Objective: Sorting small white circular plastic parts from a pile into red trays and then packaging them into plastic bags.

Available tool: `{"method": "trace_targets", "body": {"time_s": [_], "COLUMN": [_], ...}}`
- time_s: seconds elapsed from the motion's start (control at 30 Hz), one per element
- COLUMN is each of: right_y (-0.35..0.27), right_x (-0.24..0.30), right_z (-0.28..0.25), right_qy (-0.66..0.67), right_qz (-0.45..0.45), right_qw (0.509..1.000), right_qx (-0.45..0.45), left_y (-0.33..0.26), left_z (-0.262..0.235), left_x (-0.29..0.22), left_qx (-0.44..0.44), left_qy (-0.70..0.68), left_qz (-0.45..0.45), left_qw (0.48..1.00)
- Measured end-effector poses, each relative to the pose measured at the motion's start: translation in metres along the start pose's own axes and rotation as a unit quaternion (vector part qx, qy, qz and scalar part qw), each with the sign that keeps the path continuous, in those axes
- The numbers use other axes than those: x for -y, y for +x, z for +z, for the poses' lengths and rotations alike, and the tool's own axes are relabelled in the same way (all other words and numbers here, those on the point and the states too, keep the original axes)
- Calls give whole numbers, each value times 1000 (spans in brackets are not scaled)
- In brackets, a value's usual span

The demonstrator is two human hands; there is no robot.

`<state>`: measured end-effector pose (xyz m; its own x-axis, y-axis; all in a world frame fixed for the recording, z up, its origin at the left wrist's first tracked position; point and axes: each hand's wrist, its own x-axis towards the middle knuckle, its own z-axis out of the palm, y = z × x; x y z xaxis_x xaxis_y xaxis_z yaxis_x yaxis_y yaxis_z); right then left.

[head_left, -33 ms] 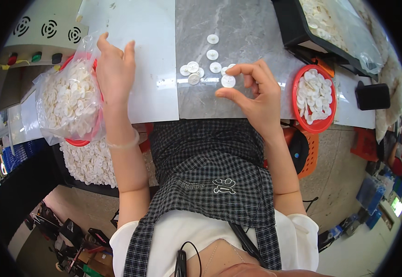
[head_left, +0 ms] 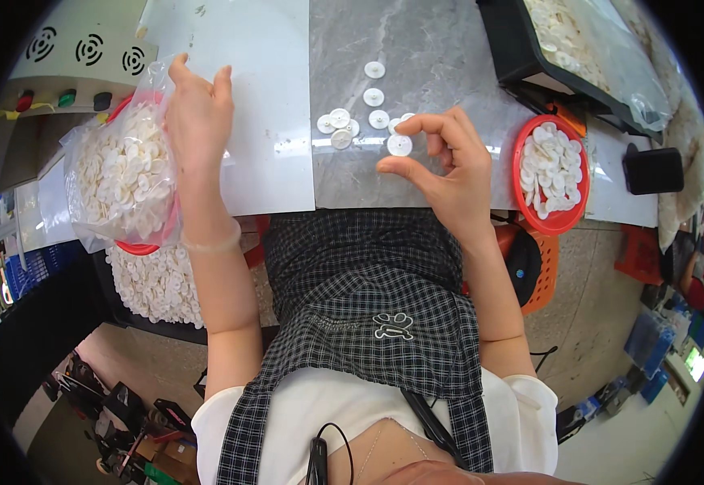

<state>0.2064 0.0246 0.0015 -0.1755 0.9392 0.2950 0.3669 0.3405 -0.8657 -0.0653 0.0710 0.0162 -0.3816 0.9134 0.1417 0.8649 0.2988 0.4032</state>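
Between the thumb and index fingertip of my right hand (head_left: 457, 162) is a round white disc (head_left: 399, 145) with a small hub, pinched by its edge just over the grey tabletop. The other fingers of that hand are curled in. Several similar white discs (head_left: 340, 119) lie ahead and to the left of it; some overlap, others lie in a loose row. My left hand (head_left: 200, 113) is raised with thumb and fingers apart, and nothing shows in it. Right beside it is a clear plastic bag (head_left: 126, 166) full of white discs, in a red basin (head_left: 138, 249).
At the right, a red bowl (head_left: 580, 198) holds white pieces, below a black bin (head_left: 521, 69) of more pieces. A black box-shaped object (head_left: 652, 170) is farther right. A machine with round knobs (head_left: 77, 69) occupies the far left. More white pieces (head_left: 154, 283) fill a low tray.
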Motion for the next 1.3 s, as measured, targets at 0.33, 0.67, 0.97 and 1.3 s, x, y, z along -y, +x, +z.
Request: {"method": "trace_targets", "body": {"time_s": [0.33, 0.67, 0.97, 1.3], "right_y": [-13, -15, -12, -13], "right_x": [-3, -10, -13, -16], "right_z": [5, 3, 2, 0], "right_qy": [18, 42, 81, 81], "right_qz": [-8, -28, -30, -13], "right_qw": [1000, 998, 996, 996], "right_qx": [-7, -23, -35, -32], "left_y": [62, 133, 151, -7], "left_z": [-38, -2, -11, -36], "left_x": [54, 49, 80, -8], "left_qx": [-100, 84, 60, 448], "left_qy": [67, 455, 367, -752], "left_qz": [12, 84, 127, -61], "left_qw": [993, 882, 920, 479]}}
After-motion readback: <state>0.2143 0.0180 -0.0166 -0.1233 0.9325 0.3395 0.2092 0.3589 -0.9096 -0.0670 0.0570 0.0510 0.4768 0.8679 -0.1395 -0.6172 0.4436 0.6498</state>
